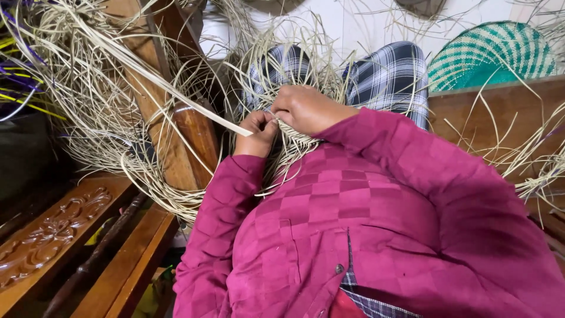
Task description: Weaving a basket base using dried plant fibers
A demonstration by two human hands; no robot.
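Note:
My left hand [256, 132] and my right hand [306, 109] meet over my lap, both closed on pale straw strips of a woven piece [294, 144] that lies against my magenta quilted jacket. A long flat straw strip [170, 88] runs from my left hand's fingers up toward the top left. Loose strip ends [282, 59] fan out above my hands, over my checked trousers [391, 73]. The fingertips are hidden among the strands.
A big tangle of loose straw [76, 88] drapes over a wooden chair frame [176, 135] at left. Carved dark wood furniture [53, 235] sits bottom left. A green and white woven fan-shaped piece [491, 53] leans behind a wooden board [500, 112] at right.

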